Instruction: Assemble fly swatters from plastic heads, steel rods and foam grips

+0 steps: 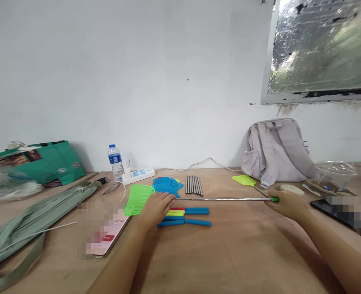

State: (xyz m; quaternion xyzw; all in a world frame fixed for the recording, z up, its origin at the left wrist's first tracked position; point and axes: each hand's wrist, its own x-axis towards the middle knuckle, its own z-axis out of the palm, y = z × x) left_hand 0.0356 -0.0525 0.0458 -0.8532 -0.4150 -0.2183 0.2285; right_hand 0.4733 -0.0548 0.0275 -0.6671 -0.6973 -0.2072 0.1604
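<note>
Silver and thin, a long telescopic metal rod (223,199) lies level across the wooden table (244,253), its long axis running left to right in front of the person, one end at each hand. The right hand (287,204) is curled closed around the rod's right end, where a short bright green grip (274,199) shows at the fingertips. The left hand (156,208) lies palm down with its fingers loosely bent at the rod's left end; whether it pinches the rod or only rests against it cannot be told. That hand lies partly over a green plastic mesh swatter head (137,199) and a blue plastic mesh swatter head (167,185), and just beside it, nearer the person, lies a row of blue, yellow and red foam handle sleeves (188,216). Beyond the rod a bundle of short grey metal tubes (193,185) lies with its length pointing away from the person. A second yellow-green swatter head (244,179) lies near a pale grey backpack (275,151) by the wall.
</note>
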